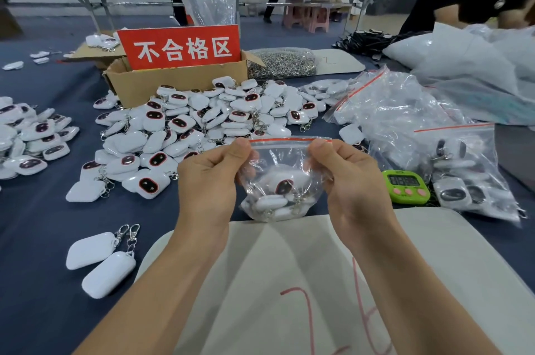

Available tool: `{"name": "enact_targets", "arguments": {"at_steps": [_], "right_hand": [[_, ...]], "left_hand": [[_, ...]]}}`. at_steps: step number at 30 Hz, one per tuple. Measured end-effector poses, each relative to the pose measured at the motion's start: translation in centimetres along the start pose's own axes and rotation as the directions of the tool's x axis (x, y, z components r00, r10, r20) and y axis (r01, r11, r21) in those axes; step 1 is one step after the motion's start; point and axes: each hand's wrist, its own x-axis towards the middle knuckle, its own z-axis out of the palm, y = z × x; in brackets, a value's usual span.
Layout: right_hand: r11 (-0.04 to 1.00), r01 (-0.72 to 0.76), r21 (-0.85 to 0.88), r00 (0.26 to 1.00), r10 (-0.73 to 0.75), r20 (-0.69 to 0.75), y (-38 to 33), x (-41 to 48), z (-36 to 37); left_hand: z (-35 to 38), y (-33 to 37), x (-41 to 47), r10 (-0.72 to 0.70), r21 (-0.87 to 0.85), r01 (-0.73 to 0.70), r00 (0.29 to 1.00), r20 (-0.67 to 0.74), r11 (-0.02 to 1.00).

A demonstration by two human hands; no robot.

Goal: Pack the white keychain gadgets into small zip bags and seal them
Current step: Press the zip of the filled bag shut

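At frame centre, the left hand (211, 178) and right hand (347, 178) pinch a crinkly clear zip bag (285, 169) by its red-striped top corners. Smooth, rounded white gadgets (275, 195) fill it.

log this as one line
step: sealing | left hand: pinches zip bag top | right hand: pinches zip bag top | inside: white gadgets

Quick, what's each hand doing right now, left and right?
Left hand: pinching the zip bag near its left top corner; gadgets inside.
Right hand: pinching the same bag near its right top corner.
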Motion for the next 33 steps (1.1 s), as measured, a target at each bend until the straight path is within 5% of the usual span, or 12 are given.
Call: {"name": "enact_targets", "arguments": {"at_steps": [5,9,12,14,25,33], "right_hand": [[0.974,-0.070,-0.215,0.919,0.147,0.366,0.2,-0.4,0.0],[0.960,-0.055,-0.274,0.973,0.113,0.200,1.2,-0.5,0.9],[0.991,-0.027,-0.131,0.999,0.031,0.026,1.4,-0.1,0.8],[0.997,-0.046,-0.059,0.999,0.047,0.011,1.3,0.0,0.5],[0.971,-0.167,-0.170,0.954,0.203,0.221,0.9,-0.4,0.6],[0.991,-0.076,-0.111,0.991,0.087,0.103,-3.3,-2.2,-4.5]], "left_hand": [[-0.4,-0.5,0.4,0.064,-0.041,-0.066,0.997,-0.051,0.997],[-0.4,-0.3,0.3,-0.021,-0.082,0.032,0.992,0.128,0.996],[-0.6,-0.6,0.3,-0.062,0.121,0.006,0.883,0.465,0.993],[-0.6,-1.0,0.3,-0.108,0.198,0.002,0.844,0.526,0.980],[0.1,-2.4,0.3,-0.231,0.140,0.213,0.964,0.130,0.967],[5.9,-0.8,-2.5,-0.049,0.299,-0.043,0.954,0.294,0.953]]}}
